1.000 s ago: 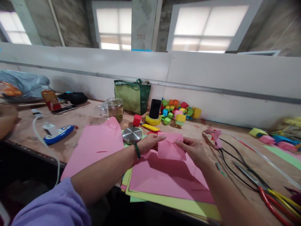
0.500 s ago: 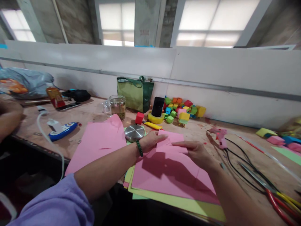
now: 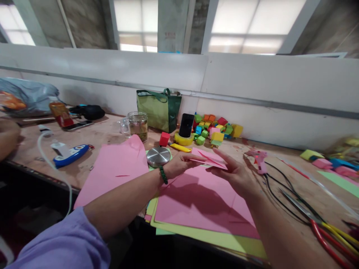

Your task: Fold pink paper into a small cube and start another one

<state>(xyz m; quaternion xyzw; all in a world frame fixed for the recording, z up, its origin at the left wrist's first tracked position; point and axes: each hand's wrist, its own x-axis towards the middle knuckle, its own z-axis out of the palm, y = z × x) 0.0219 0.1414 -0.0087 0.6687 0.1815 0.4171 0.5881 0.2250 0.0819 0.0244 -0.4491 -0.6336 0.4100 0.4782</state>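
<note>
Between both hands is a small folded piece of pink paper [image 3: 209,157], held tilted above the table. My left hand [image 3: 179,164], with a green bead bracelet [image 3: 163,175] at the wrist, pinches its left edge. On the right side, my right hand [image 3: 234,172] grips the piece between thumb and fingers. Below lies a large pink sheet [image 3: 196,209] on top of yellow and green sheets [image 3: 224,243]. Another pink sheet [image 3: 112,168] with a short slit lies to the left. A round metal weight-like disc [image 3: 158,157] sits just behind my left wrist.
A yellow cutter [image 3: 180,148], red cube [image 3: 164,139], glass mug [image 3: 137,127] and phone [image 3: 186,125] stand behind. Colourful paper cubes [image 3: 210,129] are piled near the wall. At right lie a pink glue gun [image 3: 260,160] and scissors [image 3: 300,209]. Another person's arm [image 3: 8,136] shows at left.
The folded pink paper has been tipped from facing me to nearly edge-on, showing a gap between its layers. My right hand has turned, its fingers now above and below the piece.
</note>
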